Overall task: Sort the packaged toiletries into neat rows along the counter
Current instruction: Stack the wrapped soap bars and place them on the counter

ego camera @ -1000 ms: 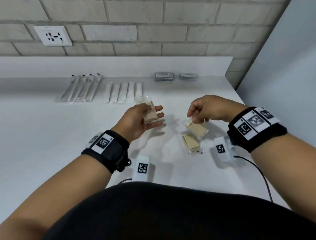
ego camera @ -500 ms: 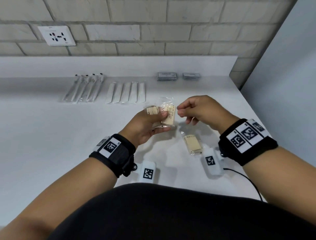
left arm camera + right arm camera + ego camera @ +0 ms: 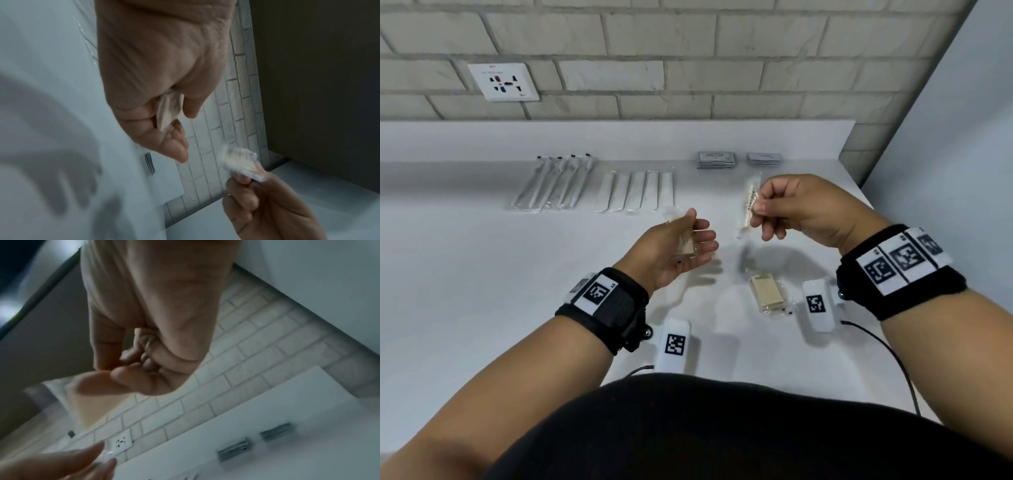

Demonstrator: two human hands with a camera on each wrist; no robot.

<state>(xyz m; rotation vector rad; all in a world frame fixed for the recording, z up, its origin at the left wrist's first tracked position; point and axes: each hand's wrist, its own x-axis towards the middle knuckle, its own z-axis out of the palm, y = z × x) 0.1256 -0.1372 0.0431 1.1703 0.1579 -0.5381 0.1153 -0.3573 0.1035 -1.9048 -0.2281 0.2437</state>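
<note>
My left hand [image 3: 688, 236] holds a tan item in a clear packet [image 3: 686, 242] between thumb and fingers; in the left wrist view the same packet [image 3: 169, 110] sits between thumb and fingers. My right hand [image 3: 774, 212] pinches a second clear packet [image 3: 748, 205] upright above the counter, blurred as a packet [image 3: 90, 400] in the right wrist view. A third tan packet [image 3: 768, 293] lies flat on the white counter [image 3: 465, 274] below my right hand.
Rows lie at the back of the counter: several clear-wrapped toothbrushes [image 3: 554, 185], several white flat packets [image 3: 635, 192], and two stacks of grey sachets [image 3: 715, 160], [image 3: 763, 159]. A wall socket [image 3: 503, 82] is on the brick wall. A grey wall stands at the right.
My right hand lifted one packet from the counter, brought it to my left hand, then drew it away to the right and up. My left hand still holds its packet.
</note>
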